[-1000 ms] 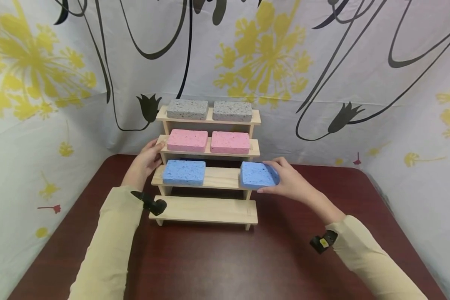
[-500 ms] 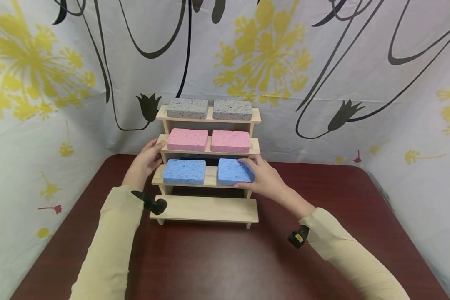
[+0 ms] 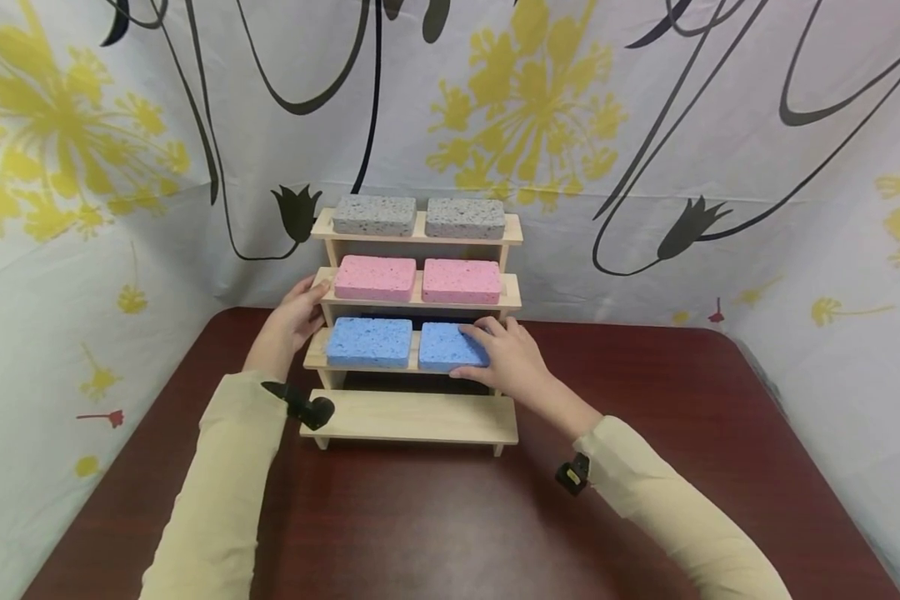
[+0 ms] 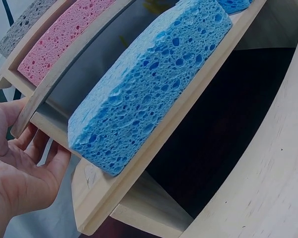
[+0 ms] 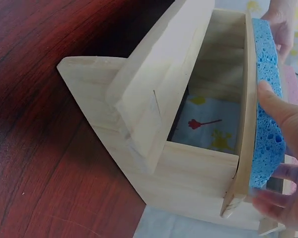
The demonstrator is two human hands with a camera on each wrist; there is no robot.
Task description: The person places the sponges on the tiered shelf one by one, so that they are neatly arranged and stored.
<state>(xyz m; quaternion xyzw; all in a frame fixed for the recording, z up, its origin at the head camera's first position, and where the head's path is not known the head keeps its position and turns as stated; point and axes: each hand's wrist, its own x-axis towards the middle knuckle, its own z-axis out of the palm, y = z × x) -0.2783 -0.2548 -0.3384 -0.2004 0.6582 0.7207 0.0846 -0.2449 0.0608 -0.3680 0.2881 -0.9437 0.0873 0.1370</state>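
Note:
A four-tier wooden step shelf (image 3: 412,415) stands on the table. My left hand (image 3: 292,321) holds its left side at the second tier, thumb in front and fingers behind the end (image 4: 20,173). My right hand (image 3: 487,350) grips the right end of a blue sponge (image 3: 442,346) lying on the third tier, close beside another blue sponge (image 3: 369,342). In the right wrist view my thumb and fingers (image 5: 283,163) clasp that sponge (image 5: 265,64) at the tier's edge. The left blue sponge (image 4: 149,84) fills the left wrist view.
Two pink sponges (image 3: 375,277) (image 3: 461,281) lie on the second tier and two grey ones (image 3: 373,214) (image 3: 465,217) on the top. The lowest tier is bare. The dark red table (image 3: 450,517) is walled by flowered cloth (image 3: 720,167) on three sides.
My right hand has slid the right blue sponge leftward along the third tier, from overhanging the right end to beside the other blue sponge. The left hand stayed put.

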